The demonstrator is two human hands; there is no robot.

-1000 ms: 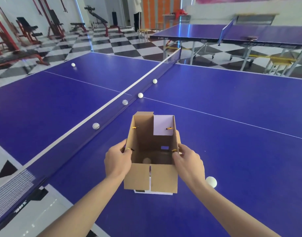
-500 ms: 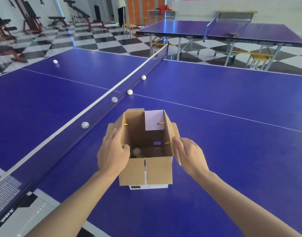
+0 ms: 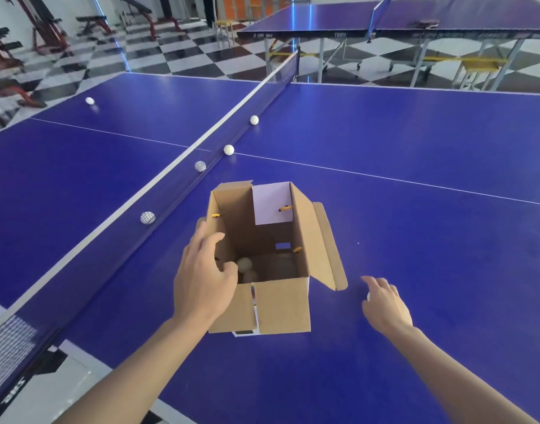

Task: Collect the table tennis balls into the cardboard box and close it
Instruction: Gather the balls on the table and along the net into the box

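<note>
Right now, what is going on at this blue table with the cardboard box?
A person is gathering table tennis balls. The left hand rests against the open cardboard box, which holds at least two balls. The right hand covers a white ball on the table beside the box; whether it grips it is unclear. Five loose balls lie along the net and beyond.

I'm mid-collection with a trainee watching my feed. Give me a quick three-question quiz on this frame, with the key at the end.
1. True or false: the cardboard box has its top flaps shut.
2. How many balls show through the net mesh?
3. The left hand is: A) at the box's left wall B) on the net C) out of view.
Key: 1 false; 2 two; 3 A.
</note>
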